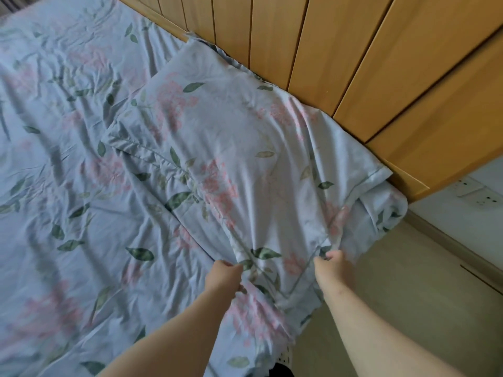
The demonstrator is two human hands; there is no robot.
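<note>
so the pillowcase (231, 148) lies on the bed (54, 159), stretching away beyond both hands, left hand (224, 276) and right hand (330, 268). Headboard (340, 50) sits behind it, floor (408, 281) right of the right hand.

Fingertips of left grip (224, 277) and right grip (330, 268) out of sight in pillowcase (231, 126) folds

Both hands grip near edge of floral pillowcase (231, 137) on bed sheet (54, 159): left hand (224, 276), right hand (330, 266). Wooden headboard (353, 50) just beside.
</note>
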